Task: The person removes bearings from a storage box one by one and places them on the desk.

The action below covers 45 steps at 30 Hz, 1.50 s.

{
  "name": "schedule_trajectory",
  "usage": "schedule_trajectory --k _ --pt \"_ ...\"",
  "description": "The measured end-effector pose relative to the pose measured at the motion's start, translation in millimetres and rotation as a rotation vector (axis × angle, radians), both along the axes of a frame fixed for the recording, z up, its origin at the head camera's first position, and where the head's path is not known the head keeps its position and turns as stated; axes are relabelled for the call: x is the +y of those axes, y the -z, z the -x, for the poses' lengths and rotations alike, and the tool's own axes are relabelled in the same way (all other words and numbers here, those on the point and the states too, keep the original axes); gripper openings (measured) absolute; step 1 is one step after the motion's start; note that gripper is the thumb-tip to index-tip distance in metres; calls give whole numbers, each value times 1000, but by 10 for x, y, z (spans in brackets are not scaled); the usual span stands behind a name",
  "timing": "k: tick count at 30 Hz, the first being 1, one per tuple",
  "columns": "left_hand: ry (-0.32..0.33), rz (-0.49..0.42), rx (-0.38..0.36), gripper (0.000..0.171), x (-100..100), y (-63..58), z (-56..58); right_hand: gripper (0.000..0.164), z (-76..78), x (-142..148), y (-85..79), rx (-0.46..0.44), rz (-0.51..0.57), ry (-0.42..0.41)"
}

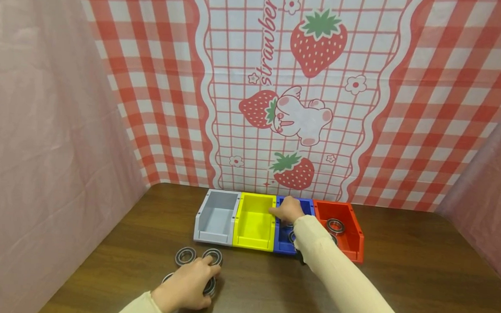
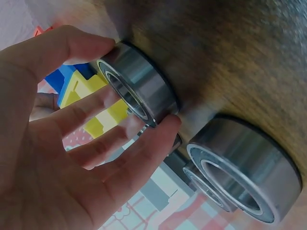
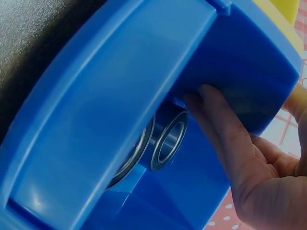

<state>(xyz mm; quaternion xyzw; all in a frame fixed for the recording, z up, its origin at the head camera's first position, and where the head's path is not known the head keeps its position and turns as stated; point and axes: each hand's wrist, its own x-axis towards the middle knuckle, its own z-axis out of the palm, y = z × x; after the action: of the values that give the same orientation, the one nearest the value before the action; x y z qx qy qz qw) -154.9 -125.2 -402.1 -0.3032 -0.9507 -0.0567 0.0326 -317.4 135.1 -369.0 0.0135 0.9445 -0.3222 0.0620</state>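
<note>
My left hand (image 1: 188, 284) grips a steel ball bearing (image 2: 146, 81) low over the wooden table, thumb on one side and fingertips on the other. Just beyond this hand lie two more bearings, one on the left (image 1: 178, 257) and one on the right (image 1: 219, 256). Another bearing (image 1: 167, 277) is partly hidden behind the hand. My right hand (image 1: 289, 209) reaches into the blue bin (image 3: 115, 91), its fingers extended and holding nothing. Close to those fingertips, a smaller-looking bearing (image 3: 157, 157) and a second bearing (image 3: 125, 168), half hidden by the front wall, rest inside.
Left of the blue bin stand a yellow bin (image 1: 253, 243) and a grey bin (image 1: 213, 236), with no bearings visible in them. On its right, a red bin (image 1: 353, 254) holds bearings (image 1: 336, 220). A strawberry-patterned cloth (image 1: 173, 102) hangs behind the bins.
</note>
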Motion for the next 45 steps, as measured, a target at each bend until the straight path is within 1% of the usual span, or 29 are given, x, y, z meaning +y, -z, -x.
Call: schedule_trajectory --k 5,8,13,15,18,21,24,26,27,29,31,35,37,42,45 --pt "-6 12 15 55 -12 -46 -20 32 -11 -17 -21 8 7 -9" --pt "-20 22 19 51 -3 -76 -18 32 -26 -26 -44 22 -7 -12" --pt "-12 62 12 46 25 -172 -21 33 -75 -35 -43 45 -32 0" --pt "1 68 -9 45 28 -231 -15 34 -98 -44 -15 69 -43 1" --pt "16 41 -78 42 33 -324 43 36 -128 -52 26 109 -56 11" --pt "17 -10 -163 40 51 -408 160 37 -150 -62 63 109 -52 34" --pt "25 -78 -195 40 85 -474 342 40 -160 -64 86 105 -61 54" --pt "50 -135 -204 41 127 -513 483 43 -161 -59 86 105 -67 64" --pt "65 -159 -193 41 153 -524 560 45 -160 -55 85 104 -73 66" --pt "75 -207 -183 40 213 -548 684 48 -159 -45 73 92 -79 69" --pt "55 -232 -157 41 287 -556 779 50 -161 -40 66 71 -81 65" --pt "-21 -236 -119 43 424 -558 905 45 -193 -57 55 24 -84 45" --pt "-41 -229 -111 44 473 -554 966 42 -217 -73 41 4 -70 37" --pt "-52 -239 -136 46 582 -532 1132 39 -254 -65 7 -29 -20 38" --pt "-66 -253 -178 49 667 -523 1206 38 -273 -37 -24 -53 41 43"
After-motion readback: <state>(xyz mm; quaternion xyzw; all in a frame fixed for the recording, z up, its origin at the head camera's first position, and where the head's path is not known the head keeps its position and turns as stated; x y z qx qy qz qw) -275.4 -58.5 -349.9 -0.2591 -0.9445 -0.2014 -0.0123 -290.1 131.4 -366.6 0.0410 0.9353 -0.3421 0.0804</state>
